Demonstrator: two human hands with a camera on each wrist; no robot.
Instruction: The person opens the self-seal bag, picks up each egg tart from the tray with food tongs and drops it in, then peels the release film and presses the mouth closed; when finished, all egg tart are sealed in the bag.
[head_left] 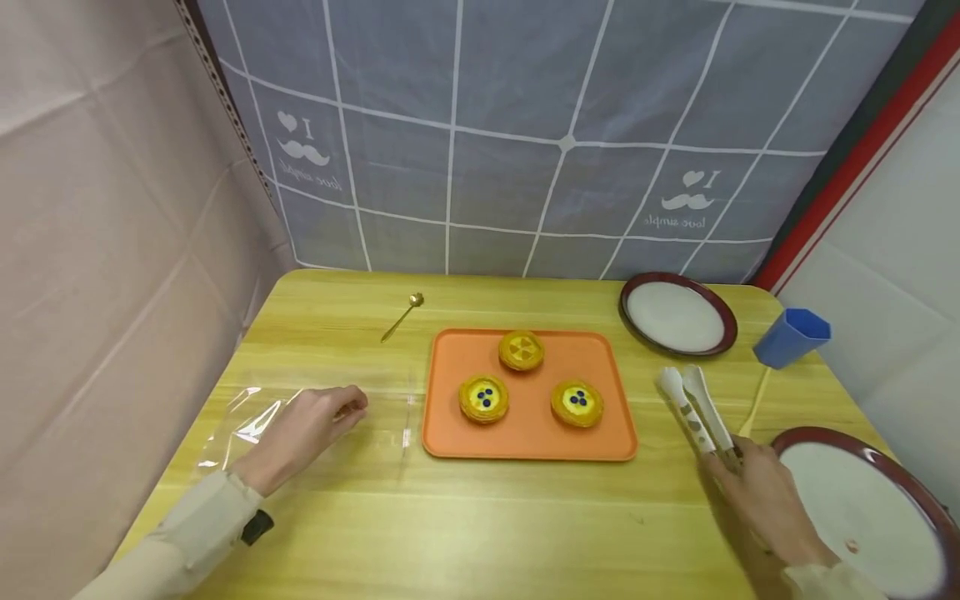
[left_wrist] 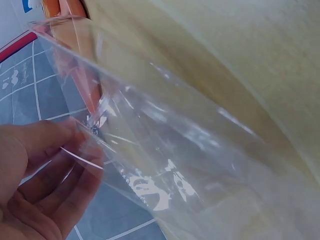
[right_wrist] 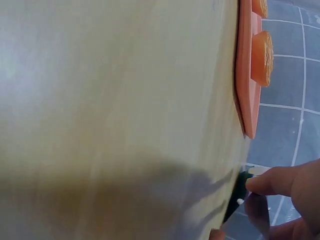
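Note:
My left hand pinches the edge of a clear plastic bag above the left side of the table. The left wrist view shows the bag's film hanging from thumb and fingers. At the right, my right hand holds white tongs by the handle end, their tips apart and pointing away from me. Between the hands lies an orange tray with three egg tarts. Two of them, the left tart and the right tart, carry dark blue berries; the back tart has yellow wedges on top.
A small golden spoon lies behind the bag. Rimmed plates stand at the right: a back plate and a front plate beside my right hand. A blue cup-shaped thing with a yellow stick is near the right edge.

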